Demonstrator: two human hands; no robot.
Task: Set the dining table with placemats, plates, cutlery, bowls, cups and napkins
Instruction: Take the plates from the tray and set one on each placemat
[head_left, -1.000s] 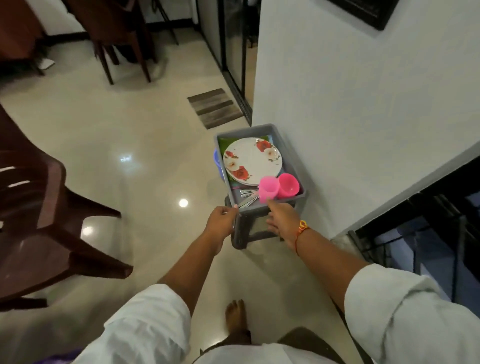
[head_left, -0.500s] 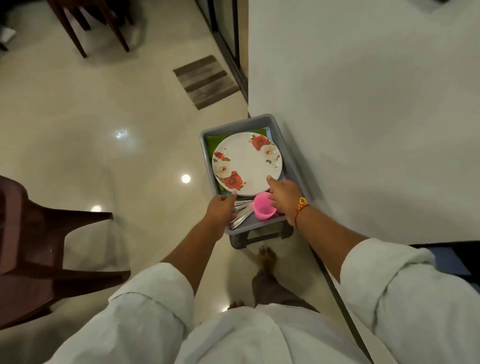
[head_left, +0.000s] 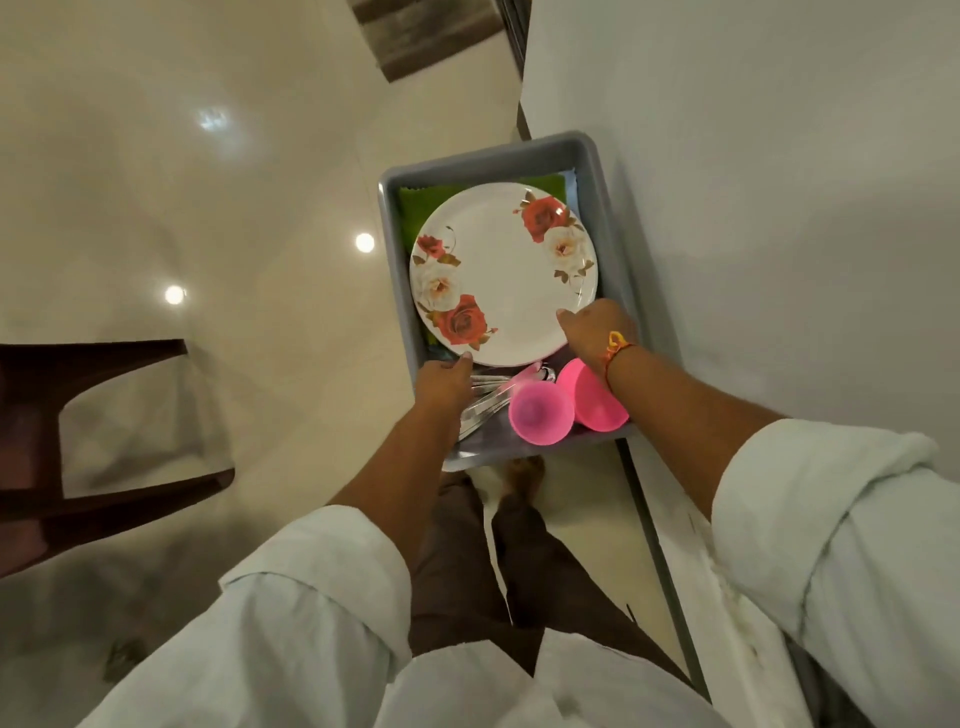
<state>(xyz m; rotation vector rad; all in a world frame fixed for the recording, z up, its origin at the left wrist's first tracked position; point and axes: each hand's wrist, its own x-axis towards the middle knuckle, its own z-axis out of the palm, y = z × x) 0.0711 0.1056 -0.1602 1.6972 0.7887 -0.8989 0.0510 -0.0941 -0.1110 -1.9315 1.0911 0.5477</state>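
Observation:
A grey tray (head_left: 608, 176) stands on a low stool against the wall. In it lies a white plate with red roses (head_left: 501, 270) on top of green placemats (head_left: 415, 205). Steel cutlery (head_left: 488, 392) and two pink cups (head_left: 540, 413) (head_left: 592, 400) sit at the tray's near end. My left hand (head_left: 441, 384) grips the plate's near left edge, thumb on the rim. At the near right edge my right hand (head_left: 597, 330) holds the plate, its thumb pressing on top.
A white wall (head_left: 753, 208) runs along the right of the tray. Glossy tiled floor (head_left: 208, 208) spreads to the left. A dark wooden chair (head_left: 93, 426) stands at the left. A striped mat (head_left: 431, 31) lies at the top.
I have stepped closer and now look straight down on the tray. Both hands moved forward from the tray's near rim onto the plate's edges.

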